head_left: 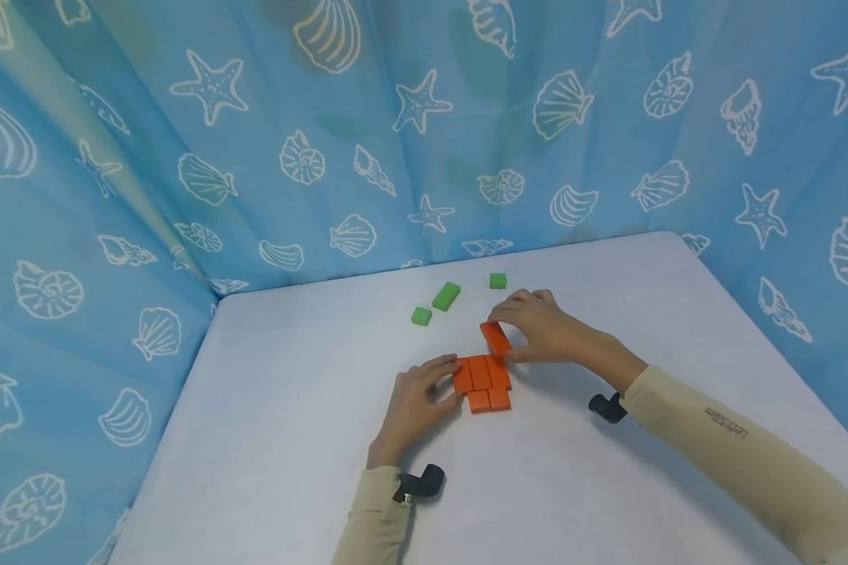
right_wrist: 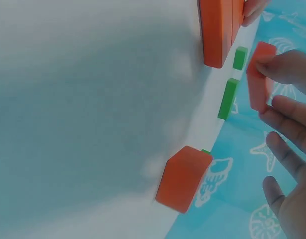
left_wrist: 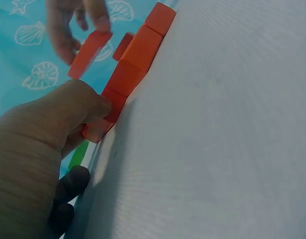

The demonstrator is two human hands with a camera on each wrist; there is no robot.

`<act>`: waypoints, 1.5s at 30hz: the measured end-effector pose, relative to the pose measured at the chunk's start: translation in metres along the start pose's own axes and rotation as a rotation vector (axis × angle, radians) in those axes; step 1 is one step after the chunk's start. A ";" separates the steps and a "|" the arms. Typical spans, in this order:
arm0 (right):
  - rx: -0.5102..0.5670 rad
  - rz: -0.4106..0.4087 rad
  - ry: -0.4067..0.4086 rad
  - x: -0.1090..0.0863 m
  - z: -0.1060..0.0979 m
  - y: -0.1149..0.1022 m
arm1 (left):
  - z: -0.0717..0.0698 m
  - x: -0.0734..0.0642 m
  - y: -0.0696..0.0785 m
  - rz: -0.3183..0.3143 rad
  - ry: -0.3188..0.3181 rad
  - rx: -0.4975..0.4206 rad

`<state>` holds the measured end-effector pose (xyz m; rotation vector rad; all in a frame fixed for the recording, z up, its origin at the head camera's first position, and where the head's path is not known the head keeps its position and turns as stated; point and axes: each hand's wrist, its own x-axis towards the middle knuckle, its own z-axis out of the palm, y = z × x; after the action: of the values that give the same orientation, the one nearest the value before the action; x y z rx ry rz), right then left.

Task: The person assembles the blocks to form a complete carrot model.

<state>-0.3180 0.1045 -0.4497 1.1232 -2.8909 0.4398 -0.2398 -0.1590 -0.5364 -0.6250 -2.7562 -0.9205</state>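
Several orange blocks [head_left: 479,372] lie edge to edge on the table, longer ones behind two short ones [head_left: 490,399]. At their left end my left hand [head_left: 413,404] pinches the outermost block between thumb and fingertips; in the left wrist view the thumb [left_wrist: 98,107] covers part of it. My right hand [head_left: 551,329] holds another long orange block [head_left: 495,339], tilted, just behind the group's right end. The right wrist view shows this held block [right_wrist: 261,74] raised between thumb and fingertips. A separate orange block [right_wrist: 184,179] appears lower in that view.
Beyond the orange group lie a longer green block [head_left: 446,296] and two small green blocks, one to its left [head_left: 421,316] and one farther right [head_left: 498,281]. A white cloth covers the table [head_left: 290,408]. Blue seashell curtains [head_left: 396,157] stand along its back and sides.
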 end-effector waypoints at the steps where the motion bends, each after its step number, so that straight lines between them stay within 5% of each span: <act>1: -0.005 -0.003 -0.002 -0.004 0.000 0.000 | 0.000 0.000 0.000 0.001 0.000 -0.003; 16: 0.020 -0.014 -0.118 -0.059 0.014 0.018 | 0.001 0.001 0.000 -0.044 -0.029 -0.018; 26: 0.097 0.163 -0.067 -0.078 0.026 0.006 | 0.003 0.000 -0.003 -0.034 -0.023 -0.017; 37: 0.279 0.106 -0.143 -0.102 0.017 0.000 | -0.002 0.001 -0.001 -0.047 -0.024 -0.011; 45: 0.238 -0.023 -0.145 -0.110 0.025 -0.012 | 0.002 0.001 -0.002 -0.047 -0.023 -0.028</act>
<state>-0.2260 0.1618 -0.4830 1.2670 -3.0072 0.7491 -0.2415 -0.1589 -0.5388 -0.5815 -2.7935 -0.9700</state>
